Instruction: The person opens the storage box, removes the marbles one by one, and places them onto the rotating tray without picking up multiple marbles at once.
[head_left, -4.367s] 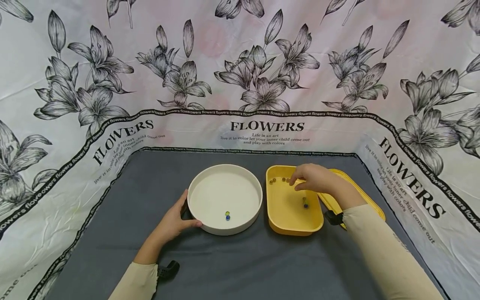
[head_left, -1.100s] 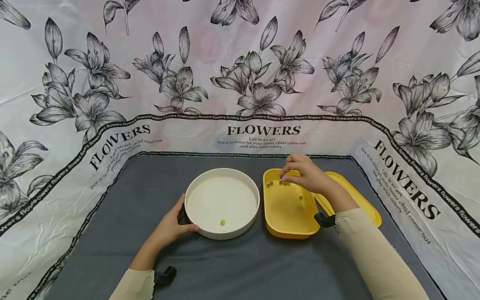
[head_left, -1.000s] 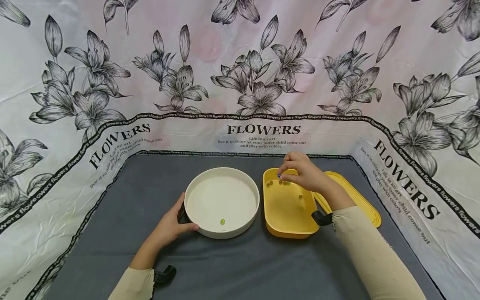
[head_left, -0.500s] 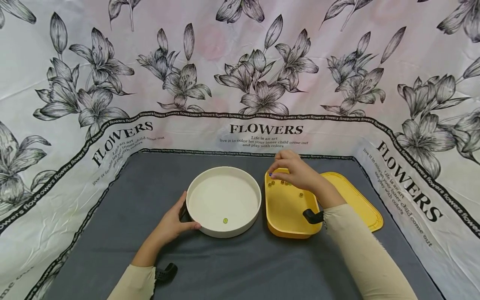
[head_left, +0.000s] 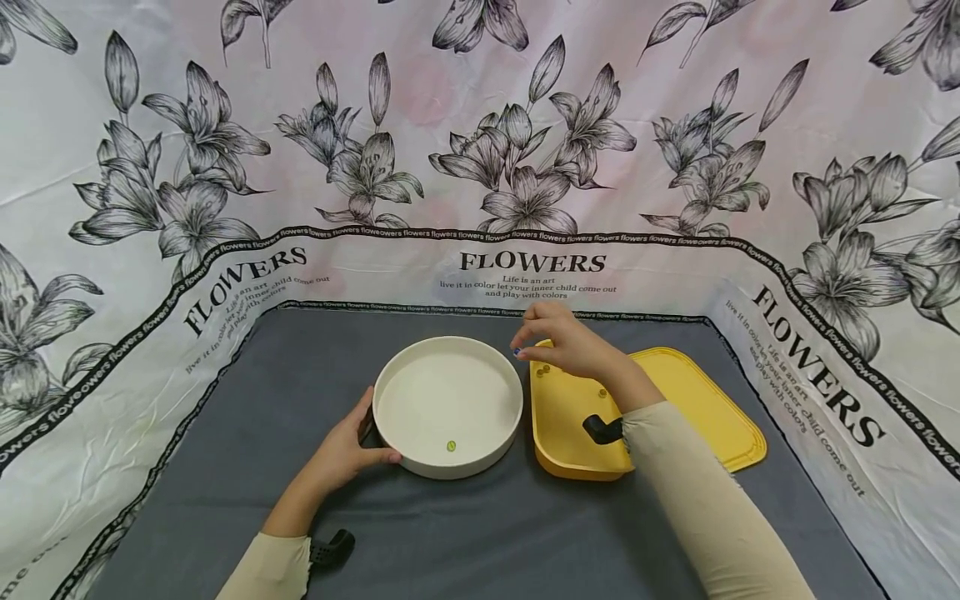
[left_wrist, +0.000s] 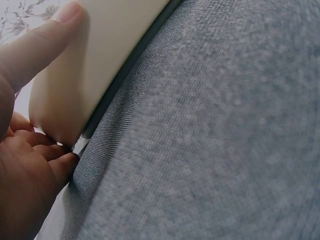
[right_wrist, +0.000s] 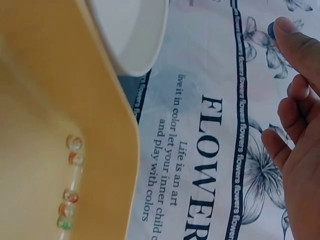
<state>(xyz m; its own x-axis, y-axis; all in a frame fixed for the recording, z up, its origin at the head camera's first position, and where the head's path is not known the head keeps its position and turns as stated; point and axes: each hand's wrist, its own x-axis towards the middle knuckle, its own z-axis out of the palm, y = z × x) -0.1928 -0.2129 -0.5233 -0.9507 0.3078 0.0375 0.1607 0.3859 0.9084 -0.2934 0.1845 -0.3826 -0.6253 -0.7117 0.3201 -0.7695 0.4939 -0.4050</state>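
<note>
My left hand grips the round white tray at its near left side, thumb on the wall and fingers curled by its lower edge. A single yellow-green marble lies inside the tray near the front. Between thumb and index finger, my right hand pinches a blue marble, held above the gap between the tray and the yellow box. In the right wrist view, several clear marbles with orange swirls and a green marble line one wall inside the box.
A yellow lid lies to the right of the box, partly behind the right forearm. Grey cloth covers the table. A white flower-print cloth rises at the back and sides.
My right hand has picked up a blue marble and moved left from over the yellow box. A blue marble seen earlier in the tray no longer shows. My left hand keeps its place.
</note>
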